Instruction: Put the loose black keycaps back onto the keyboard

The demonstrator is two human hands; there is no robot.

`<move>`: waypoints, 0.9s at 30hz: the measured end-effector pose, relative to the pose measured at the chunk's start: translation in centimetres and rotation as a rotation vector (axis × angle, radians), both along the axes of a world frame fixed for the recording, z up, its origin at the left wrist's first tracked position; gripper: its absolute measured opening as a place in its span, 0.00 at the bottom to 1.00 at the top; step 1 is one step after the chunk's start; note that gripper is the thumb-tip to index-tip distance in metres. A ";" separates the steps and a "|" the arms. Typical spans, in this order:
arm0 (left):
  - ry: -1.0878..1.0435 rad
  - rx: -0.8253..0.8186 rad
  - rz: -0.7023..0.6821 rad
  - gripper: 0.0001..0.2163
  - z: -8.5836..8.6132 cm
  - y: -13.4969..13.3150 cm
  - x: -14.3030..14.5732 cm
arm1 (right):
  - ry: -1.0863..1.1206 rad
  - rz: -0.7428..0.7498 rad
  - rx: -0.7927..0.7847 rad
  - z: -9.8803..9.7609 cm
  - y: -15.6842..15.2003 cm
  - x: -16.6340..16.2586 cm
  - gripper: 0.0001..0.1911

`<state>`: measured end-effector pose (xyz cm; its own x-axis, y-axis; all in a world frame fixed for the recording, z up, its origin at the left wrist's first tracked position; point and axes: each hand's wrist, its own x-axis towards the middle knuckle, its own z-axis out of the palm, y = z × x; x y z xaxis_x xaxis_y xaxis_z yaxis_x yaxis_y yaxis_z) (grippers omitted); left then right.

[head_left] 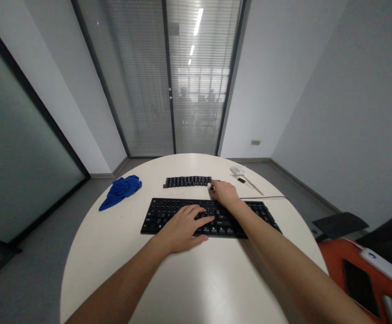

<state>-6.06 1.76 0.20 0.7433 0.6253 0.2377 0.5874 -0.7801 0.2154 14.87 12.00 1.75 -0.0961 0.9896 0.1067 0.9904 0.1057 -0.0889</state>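
In the head view, the flat black plastic keyboard [162, 216] on the round white table [115, 252] is held down by the left hand [182, 227], fingers spread flat. One row of loose black keycaps [187, 181] is laid out just beyond it, and most keys are judged to be in place. The right hand [225, 193] is set at the row's right end, and its grip cannot be told.

No legible text, label, brand or number. Key legends on the black keyboard [162, 215] and on the separate row of keycaps [187, 181] behind it are too small to read.
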 end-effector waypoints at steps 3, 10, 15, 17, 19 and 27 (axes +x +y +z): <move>-0.012 0.003 0.000 0.25 -0.2 0.0 0.0 | 0.050 0.023 0.003 0.3 -0.6 0.4 0.12; 0.012 -0.004 0.011 0.25 0.2 -0.1 0.0 | 0.336 0.211 -0.003 1.0 -3.1 1.6 0.09; 0.012 -0.009 0.013 0.25 0.1 0.0 0.0 | 0.643 0.458 -0.148 0.6 -4.5 3.2 0.11; -0.005 -0.014 0.002 0.25 -0.1 0.0 -0.1 | 0.678 0.509 -0.220 0.6 -4.9 3.8 0.13; -0.015 -0.017 -0.006 0.25 -0.2 0.1 -0.2 | 0.688 0.529 -0.263 0.7 -5.2 4.1 0.14; -0.009 -0.008 0.000 0.24 0.1 -0.1 -0.1 | 0.680 0.544 -0.227 0.6 -5.4 4.1 0.13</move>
<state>-6.20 1.71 0.33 0.7413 0.6271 0.2392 0.5852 -0.7784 0.2270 18.98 6.60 2.31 -0.5449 0.8300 0.1191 0.5347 0.4533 -0.7131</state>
